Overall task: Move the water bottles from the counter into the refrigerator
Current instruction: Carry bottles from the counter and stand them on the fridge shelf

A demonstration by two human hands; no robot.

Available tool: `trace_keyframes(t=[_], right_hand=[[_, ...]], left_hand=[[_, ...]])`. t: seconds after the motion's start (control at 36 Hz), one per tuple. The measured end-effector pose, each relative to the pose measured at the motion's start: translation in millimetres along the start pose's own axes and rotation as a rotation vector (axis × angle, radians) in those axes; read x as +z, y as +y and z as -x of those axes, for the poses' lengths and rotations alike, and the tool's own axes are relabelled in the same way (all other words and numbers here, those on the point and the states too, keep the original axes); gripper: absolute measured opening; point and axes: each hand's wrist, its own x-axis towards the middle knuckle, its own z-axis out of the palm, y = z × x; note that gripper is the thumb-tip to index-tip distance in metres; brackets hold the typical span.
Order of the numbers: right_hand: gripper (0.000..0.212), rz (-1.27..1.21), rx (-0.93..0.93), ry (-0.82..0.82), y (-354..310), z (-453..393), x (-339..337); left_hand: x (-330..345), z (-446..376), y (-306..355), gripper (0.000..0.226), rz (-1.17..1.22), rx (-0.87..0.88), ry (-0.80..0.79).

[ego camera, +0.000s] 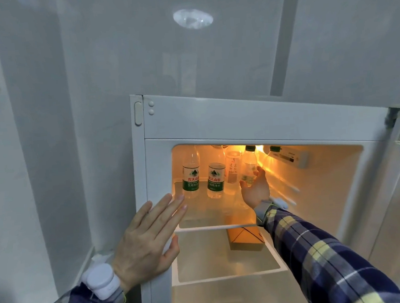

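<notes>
At lower left, the left hand (146, 239) lies flat with straight fingers spread against the refrigerator (251, 121) frame's left edge, holding nothing. Right of it, on the lit glass shelf (214, 224) at mid-frame, two green-labelled water bottles (190, 173) stand upright side by side, with a clear bottle (232, 168) behind. Further right, the right hand (256, 190) curls around a green-capped bottle (249, 164) deep on that shelf. Below sits a cardboard box (245, 239).
</notes>
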Motion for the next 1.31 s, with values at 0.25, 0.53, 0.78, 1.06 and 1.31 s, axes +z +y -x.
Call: trace_keyframes(t=[0.25,0.53,0.78,1.06,1.31], right_hand=[[0.080,0.003,0.065,-0.038,1.7,5.8,-4.2],[0.076,0.033,0.101,-0.059,0.8,34.3,-23.7],[0.069,0.105,0.042,-0.142,-2.8,91.2,-44.8],[0.066,0.285,-0.029,-0.628,-25.2,170.3,-66.1],[0.064,0.474,-0.301,-1.027,-60.6,233.3,-46.5]], left_hand=[[-2.8,1.1,-0.1,0.072,0.012,-0.004,-0.022],[-12.1,2.7,0.1,0.077,0.065,0.006,-0.104],[-22.3,10.8,5.8,0.077,0.107,-0.002,-0.279],[-34.2,71.1,42.7,0.084,0.229,0.032,-0.587],[-108.8,127.3,67.7,0.066,0.376,-0.347,-0.683]])
